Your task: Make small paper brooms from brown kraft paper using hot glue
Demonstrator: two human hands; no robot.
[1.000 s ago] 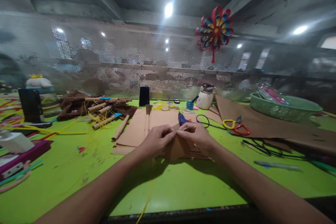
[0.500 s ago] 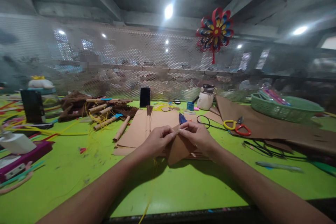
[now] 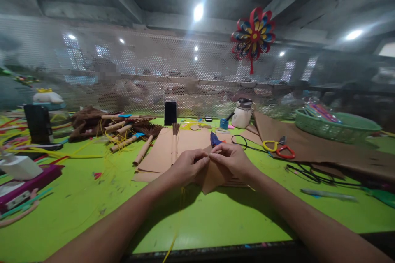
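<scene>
Both hands meet over a folded piece of brown paper (image 3: 212,176) near the middle of the green table. My left hand (image 3: 189,166) pinches its upper edge from the left, thumb against fingers. From the right, my right hand (image 3: 233,159) pinches the same edge, fingertips close to the left ones. The exact spot between the fingertips is hidden. Beneath and behind lie flat brown paper sheets (image 3: 159,154), with a rolled paper stick with a fringed end (image 3: 174,144) on top. A blue-handled tool (image 3: 215,139) lies just beyond the fingers.
Scissors (image 3: 279,148) with yellow and red handles and black cable (image 3: 311,174) lie to the right. A green basket (image 3: 336,127) stands behind them. Rolled paper sticks (image 3: 123,144) with yellow string are piled left. A purple power strip (image 3: 31,185) is at far left. A phone (image 3: 170,113) stands upright behind.
The fingers have shifted slightly along the paper's top edge, and its lower point has swung a little to the right. Both hands keep their pinch.
</scene>
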